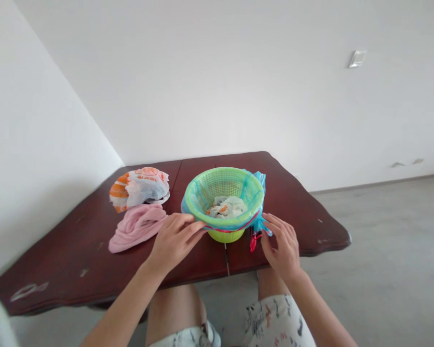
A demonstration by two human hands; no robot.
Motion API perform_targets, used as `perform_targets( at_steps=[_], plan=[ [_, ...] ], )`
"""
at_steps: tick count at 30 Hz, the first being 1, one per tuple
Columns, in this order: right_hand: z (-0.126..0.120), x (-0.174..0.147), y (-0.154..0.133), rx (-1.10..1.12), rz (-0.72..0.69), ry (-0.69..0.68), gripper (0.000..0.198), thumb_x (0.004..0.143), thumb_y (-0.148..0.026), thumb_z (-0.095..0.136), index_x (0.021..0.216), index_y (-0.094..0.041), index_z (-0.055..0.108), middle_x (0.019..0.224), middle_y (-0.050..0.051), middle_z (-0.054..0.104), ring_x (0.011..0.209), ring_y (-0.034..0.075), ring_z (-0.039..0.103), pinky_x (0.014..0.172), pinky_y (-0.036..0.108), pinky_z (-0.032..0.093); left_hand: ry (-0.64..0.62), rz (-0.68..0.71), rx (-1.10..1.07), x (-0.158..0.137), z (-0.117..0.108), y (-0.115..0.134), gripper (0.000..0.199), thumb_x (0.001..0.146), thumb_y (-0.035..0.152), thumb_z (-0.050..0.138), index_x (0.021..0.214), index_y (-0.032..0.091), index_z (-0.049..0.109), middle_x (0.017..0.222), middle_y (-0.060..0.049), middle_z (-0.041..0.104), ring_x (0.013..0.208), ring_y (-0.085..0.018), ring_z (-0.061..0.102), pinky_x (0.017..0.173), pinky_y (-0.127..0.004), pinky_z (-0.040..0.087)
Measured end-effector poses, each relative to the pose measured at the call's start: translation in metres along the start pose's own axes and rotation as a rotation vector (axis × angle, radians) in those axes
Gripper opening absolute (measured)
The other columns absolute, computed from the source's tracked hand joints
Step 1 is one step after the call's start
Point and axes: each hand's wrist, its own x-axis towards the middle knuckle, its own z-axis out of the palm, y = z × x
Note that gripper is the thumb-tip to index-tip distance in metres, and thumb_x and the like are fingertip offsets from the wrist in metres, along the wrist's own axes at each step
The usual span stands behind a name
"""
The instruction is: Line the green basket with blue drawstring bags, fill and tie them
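A green plastic basket (226,235) stands upright on the table, lined with a translucent blue plastic bag (259,180) folded over its rim. A red drawstring (253,241) runs around the outside below the rim and hangs in a loop at the front right. Crumpled white plastic with orange print (229,206) lies inside. My left hand (175,238) grips the basket's front left rim over the bag, its thumb hidden. Beside the bag's gathered tail, my right hand (282,243) has its fingers apart, the tips at the blue plastic and close to the red loop.
A pink folded cloth (137,226) lies left of the basket. Behind it rests a crumpled white and orange plastic bag (141,188). The dark red table (292,207) stands against a white wall, its front edge just above my knees.
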Motion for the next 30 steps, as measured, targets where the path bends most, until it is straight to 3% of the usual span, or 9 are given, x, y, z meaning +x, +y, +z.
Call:
perform_targets(
  at_steps=[3, 8, 14, 17, 21, 26, 30],
  plan=[
    [0.011, 0.017, -0.006, -0.016, -0.046, -0.088, 0.046, 0.112, -0.012, 0.071, 0.154, -0.030, 0.069, 0.146, 0.010, 0.086, 0.136, 0.032, 0.080, 0.116, 0.055, 0.058, 0.025, 0.017, 0.023, 0.003, 0.010, 0.005, 0.013, 0.114, 0.023, 0.079, 0.121, 0.031, 0.086, 0.104, -0.005, 0.075, 0.090, -0.024, 0.070, 0.086, -0.039, 0.057],
    [0.013, 0.021, 0.000, -0.123, -0.075, -0.175, 0.023, 0.117, -0.018, 0.073, 0.137, -0.029, 0.074, 0.113, 0.004, 0.084, 0.099, 0.025, 0.072, 0.099, 0.047, 0.050, 0.019, 0.032, -0.039, -0.002, 0.009, 0.018, 0.010, 0.110, 0.019, 0.081, 0.116, 0.028, 0.083, 0.111, -0.008, 0.079, 0.099, -0.026, 0.074, 0.095, -0.042, 0.059],
    [0.004, 0.040, 0.002, -0.208, -0.196, -0.260, 0.008, 0.117, -0.023, 0.071, 0.120, -0.028, 0.076, 0.110, 0.006, 0.076, 0.096, 0.026, 0.062, 0.092, 0.044, 0.046, -0.024, 0.086, -0.175, 0.017, -0.009, 0.029, 0.017, 0.113, 0.015, 0.075, 0.124, 0.028, 0.072, 0.127, -0.006, 0.086, 0.113, -0.026, 0.078, 0.107, -0.044, 0.055],
    [0.000, 0.053, -0.002, -0.093, -0.239, -0.248, 0.015, 0.111, -0.013, 0.067, 0.116, -0.027, 0.068, 0.114, 0.007, 0.077, 0.100, 0.026, 0.066, 0.094, 0.044, 0.049, -0.047, 0.038, -0.310, 0.035, -0.010, 0.029, 0.014, 0.118, 0.016, 0.068, 0.127, 0.028, 0.067, 0.119, -0.004, 0.085, 0.109, -0.024, 0.078, 0.105, -0.042, 0.056],
    [-0.010, 0.069, -0.001, 0.031, -0.247, -0.149, 0.022, 0.108, -0.007, 0.063, 0.117, -0.027, 0.061, 0.102, 0.004, 0.077, 0.089, 0.023, 0.068, 0.087, 0.041, 0.052, 0.004, -0.039, -0.425, 0.051, -0.005, 0.025, 0.008, 0.122, 0.022, 0.061, 0.128, 0.027, 0.064, 0.118, -0.007, 0.080, 0.110, -0.024, 0.076, 0.104, -0.040, 0.060],
    [-0.022, 0.091, 0.018, 0.058, -0.229, -0.089, 0.018, 0.114, -0.011, 0.063, 0.123, -0.026, 0.061, 0.091, 0.000, 0.073, 0.073, 0.020, 0.061, 0.076, 0.037, 0.050, -0.043, -0.152, -0.429, 0.059, -0.003, 0.019, 0.010, 0.125, 0.033, 0.059, 0.124, 0.025, 0.065, 0.111, -0.005, 0.079, 0.103, -0.024, 0.076, 0.097, -0.037, 0.060],
    [-0.024, 0.105, 0.037, 0.074, -0.100, -0.165, 0.005, 0.120, -0.022, 0.064, 0.116, -0.026, 0.065, 0.092, 0.001, 0.068, 0.078, 0.020, 0.061, 0.075, 0.036, 0.049, -0.103, -0.216, -0.446, 0.064, -0.006, 0.010, 0.028, 0.127, 0.049, 0.056, 0.118, 0.025, 0.069, 0.108, -0.005, 0.081, 0.097, -0.023, 0.075, 0.093, -0.037, 0.057]
  ],
)
